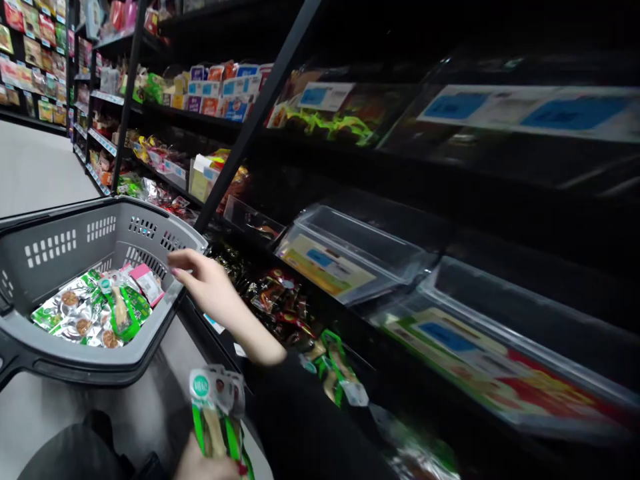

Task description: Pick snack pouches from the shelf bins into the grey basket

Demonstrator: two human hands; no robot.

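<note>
My left hand (pixel 207 463), low in the view and partly cut off by the bottom edge, is closed around several green-and-clear snack packets (pixel 215 417) held upright. A pale, long piece shows inside the front one. Reaching from the lower right in a dark sleeve, my right hand (pixel 195 270) is over the near right rim of a grey shopping basket (pixel 95 363). Its fingers are stretched out, slightly bent and a little blurred, with nothing seen in them. Inside the basket lie silver-and-green packets (pixel 75 310), a similar green snack packet (pixel 123 310) and a pink-and-white packet (pixel 147 283).
Dark store shelves (pixel 310 147) run along the right side. Their lower bins hold dark red wrapped snacks (pixel 280 300) and more green packets (pixel 337 367). Clear plastic lids (pixel 360 240) with price labels cover other bins. Light floor (pixel 35 163) stretches along the aisle at left.
</note>
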